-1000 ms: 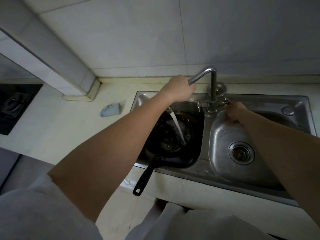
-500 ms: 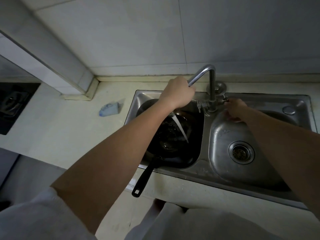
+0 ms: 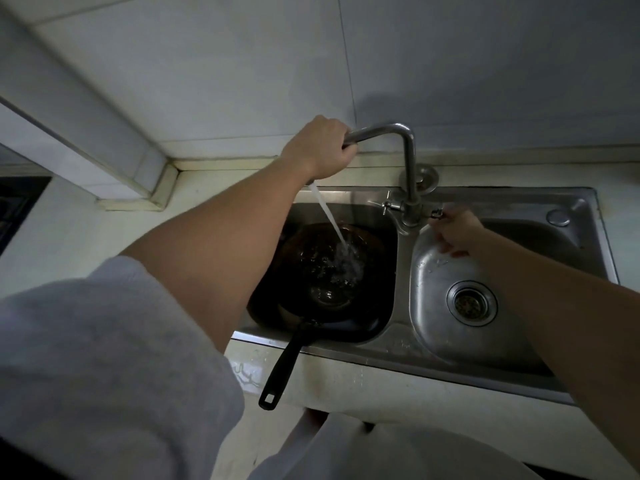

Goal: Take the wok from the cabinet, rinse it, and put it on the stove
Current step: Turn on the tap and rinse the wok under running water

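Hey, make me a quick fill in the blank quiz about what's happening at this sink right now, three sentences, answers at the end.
1. The wok sits in the ____ basin of the sink.
2. The left hand grips the faucet spout, from which ____ pours into the wok.
3. The right hand holds the tap handle above the basin whose ____ is in plain view.

Missing words: left; water; drain.
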A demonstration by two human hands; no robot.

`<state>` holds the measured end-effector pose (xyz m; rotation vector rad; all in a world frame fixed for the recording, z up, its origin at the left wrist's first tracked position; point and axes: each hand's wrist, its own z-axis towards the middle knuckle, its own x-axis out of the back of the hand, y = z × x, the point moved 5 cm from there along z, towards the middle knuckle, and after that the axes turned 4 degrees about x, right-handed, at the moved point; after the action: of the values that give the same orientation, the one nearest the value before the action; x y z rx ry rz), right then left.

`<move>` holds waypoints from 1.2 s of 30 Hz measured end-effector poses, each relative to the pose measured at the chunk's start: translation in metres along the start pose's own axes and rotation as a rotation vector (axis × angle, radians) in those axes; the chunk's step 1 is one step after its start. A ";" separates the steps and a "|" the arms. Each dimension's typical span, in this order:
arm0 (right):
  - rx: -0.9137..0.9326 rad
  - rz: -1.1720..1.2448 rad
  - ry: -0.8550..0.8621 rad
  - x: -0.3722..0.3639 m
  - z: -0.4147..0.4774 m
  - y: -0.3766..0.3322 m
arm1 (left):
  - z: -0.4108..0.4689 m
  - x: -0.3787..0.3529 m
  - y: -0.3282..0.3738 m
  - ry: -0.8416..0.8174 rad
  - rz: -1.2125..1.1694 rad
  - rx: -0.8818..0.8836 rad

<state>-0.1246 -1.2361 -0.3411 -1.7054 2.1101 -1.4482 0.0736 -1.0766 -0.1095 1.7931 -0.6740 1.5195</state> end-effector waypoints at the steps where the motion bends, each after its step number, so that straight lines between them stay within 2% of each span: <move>1: -0.008 0.018 -0.002 -0.001 -0.001 0.001 | 0.001 0.001 -0.001 -0.001 0.005 0.000; 10: -0.015 -0.061 0.004 0.002 0.001 -0.004 | -0.019 -0.008 0.007 -0.069 -0.061 0.077; 13: 0.016 -0.135 -0.016 0.005 0.007 -0.007 | -0.034 -0.015 0.012 -0.052 -0.092 0.140; 17: 0.045 -0.256 -0.036 0.004 0.009 -0.016 | -0.046 -0.020 0.024 -0.135 -0.201 0.195; 19: 0.097 -0.405 -0.046 0.007 0.006 -0.023 | -0.051 -0.021 0.030 -0.166 -0.253 0.218; 22: 0.065 -0.252 -0.042 0.007 0.008 -0.026 | -0.058 -0.029 0.039 -0.177 -0.321 0.244; 26: 0.001 -0.287 -0.042 0.014 0.013 -0.025 | -0.058 -0.032 0.038 -0.119 -0.338 0.271; 28: 0.036 -0.277 -0.058 0.016 0.018 -0.025 | -0.057 -0.031 0.035 -0.097 -0.339 0.266; 36: 0.042 -0.188 -0.078 0.017 0.000 -0.017 | -0.032 -0.014 0.012 0.005 -0.123 0.148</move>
<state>-0.1181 -1.2488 -0.3215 -1.9558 1.9119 -1.4329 0.0418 -1.0596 -0.1185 1.9029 -0.4499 1.5244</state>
